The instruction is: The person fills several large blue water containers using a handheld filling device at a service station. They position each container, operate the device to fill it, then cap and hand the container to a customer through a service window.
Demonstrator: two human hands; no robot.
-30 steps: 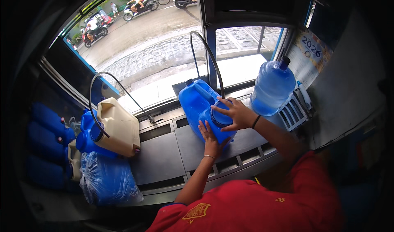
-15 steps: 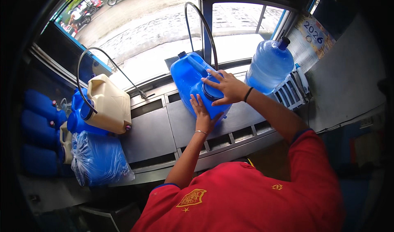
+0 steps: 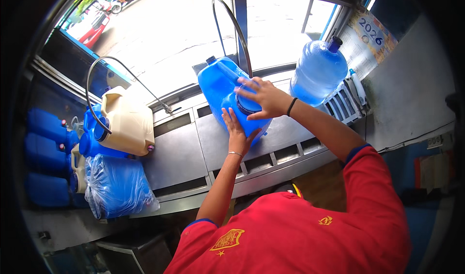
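A blue plastic water jug (image 3: 213,82) with a moulded handle stands on the metal counter in front of me. My left hand (image 3: 237,132) lies against its near side, fingers stretched out and pressed flat on the plastic. Across the jug's wide round blue cap (image 3: 246,102) is my right hand (image 3: 266,98), thumb at the lower edge and fingers spread over the top. The fingers are slightly blurred and hide part of the cap. A small dark cap (image 3: 210,60) sits at the jug's far end.
A clear blue round water bottle (image 3: 317,73) stands to the right, beside a grey slatted rack (image 3: 341,104). At left are a cream jug (image 3: 127,121), a plastic-wrapped blue container (image 3: 123,184) and several stacked blue jugs (image 3: 46,150). Curved dark hoses (image 3: 237,24) rise near the window.
My right hand has shifted slightly left over the cap, its fingers turned a little. My left hand keeps its place on the jug. The view has tilted slightly.
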